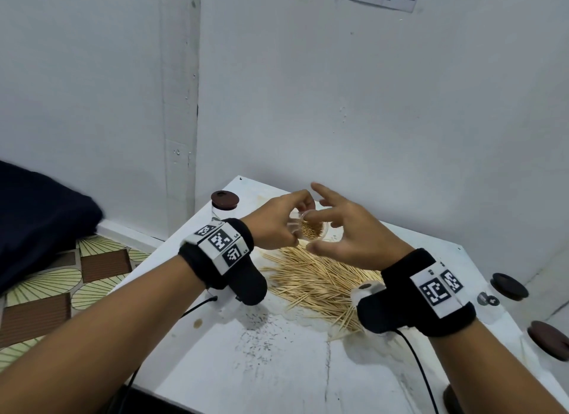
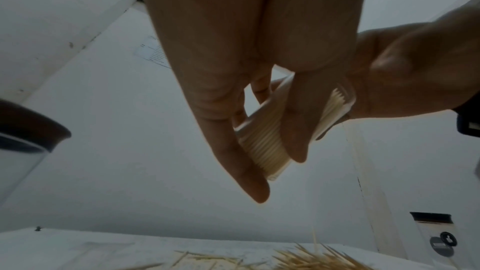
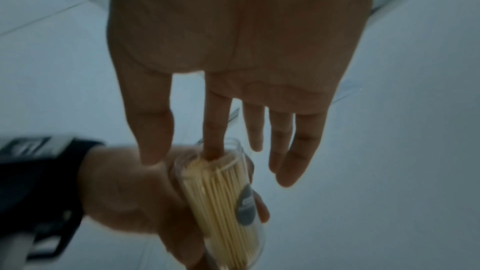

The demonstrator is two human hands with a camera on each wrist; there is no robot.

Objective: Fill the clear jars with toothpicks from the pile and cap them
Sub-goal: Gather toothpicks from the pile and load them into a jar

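Jar (image 3: 223, 188) base hidden in left hand (image 1: 271, 222); right hand's (image 1: 348, 238) forefinger inside.

Bare forearms; each wrist wears a black band (image 1: 426, 293) with white black-patterned marker tags (image 1: 220, 240), a camera pod (image 1: 252, 285) and black cable (image 1: 415, 358).

The right hand (image 3: 241, 48) hangs with fingers (image 3: 288, 169) straight, its index tip poked into the mouth of a clear jar (image 3: 226, 192) packed with toothpicks (image 3: 221, 188). The left hand (image 3: 135, 192) grips that jar, tilted.
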